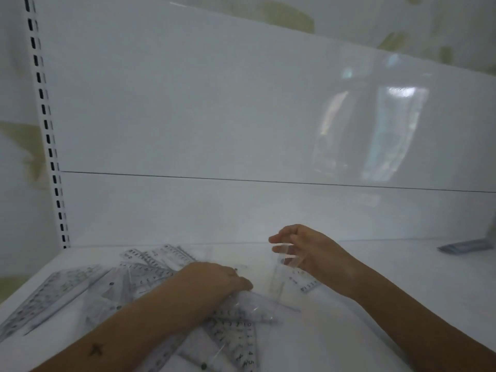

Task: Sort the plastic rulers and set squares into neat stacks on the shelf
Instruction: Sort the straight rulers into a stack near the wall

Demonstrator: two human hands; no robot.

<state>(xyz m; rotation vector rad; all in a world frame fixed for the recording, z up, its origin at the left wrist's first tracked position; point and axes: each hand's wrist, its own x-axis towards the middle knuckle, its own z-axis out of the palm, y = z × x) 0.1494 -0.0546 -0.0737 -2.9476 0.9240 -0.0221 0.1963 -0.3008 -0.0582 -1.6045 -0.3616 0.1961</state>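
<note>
A white shelf (375, 304) fills the lower half of the frame, backed by a glossy white panel (214, 116) with a slotted upright (45, 116) running down the left edge. A loose, unsorted pile of clear plastic rulers and set squares (139, 280) lies scattered across the lower left and lower centre of the shelf, overlapping at many angles, their printed scales showing as grey marks.

The left hand (214, 277) reaches in from the lower left and rests palm down on the pile at centre, fingers curled and pressing on a clear set square (241, 336) that extends toward the bottom edge; whether the fingers actually pinch a piece cannot be told through the blur. The right hand (303, 248) comes in from the lower right and sits just right of centre, raised a little above the shelf, its fingers closed around a transparent ruler (284, 267) whose numbered end points down and to the right. The two hands are near each other but apart.

At the far right edge, well apart from the pile, a small flat bluish packet (467, 248) lies on the shelf. Blurred window reflections show on the back panel in the upper right.
</note>
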